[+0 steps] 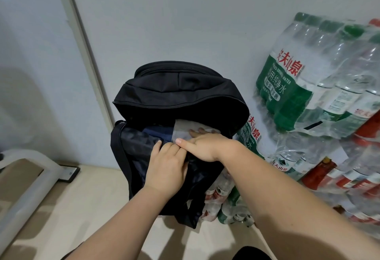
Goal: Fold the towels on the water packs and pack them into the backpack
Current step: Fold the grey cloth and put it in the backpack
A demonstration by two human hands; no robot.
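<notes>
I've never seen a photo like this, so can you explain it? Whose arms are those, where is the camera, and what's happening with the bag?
There is no robot here. The camera sits on a person's head and looks down, so you see that person's own two arms. A black backpack stands open on the floor against the wall. The left hand holds the front edge of the opening. The right hand lies on a pale grey towel and pushes it into the bag. A dark blue cloth is already inside beside it. On the right are stacked water packs, bottles wrapped in clear plastic.
</notes>
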